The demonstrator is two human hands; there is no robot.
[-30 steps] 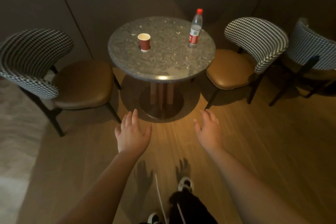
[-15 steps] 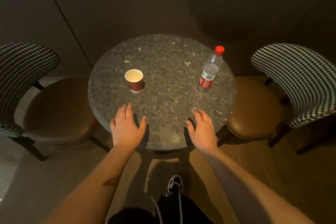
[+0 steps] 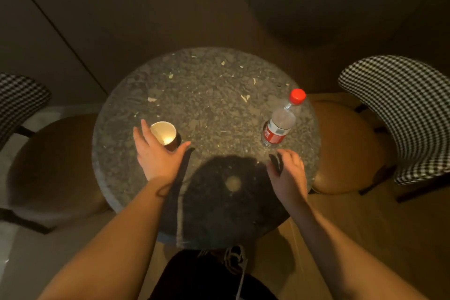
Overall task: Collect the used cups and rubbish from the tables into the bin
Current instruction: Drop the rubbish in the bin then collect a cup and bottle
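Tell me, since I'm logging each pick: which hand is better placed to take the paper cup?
Left. The left hand is spread right at the cup, fingers and thumb on either side, no grip yet. The right hand sits across the table, just short of the bottle.

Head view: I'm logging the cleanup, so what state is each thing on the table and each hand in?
Cup: upright, open-topped, still on the table.
Bottle: upright, red cap on, not held.
Left hand: open, fingers spread around the cup, not yet gripping.
Right hand: loosely curled, holds nothing, just short of the bottle.
Table: scattered with small pale scraps.
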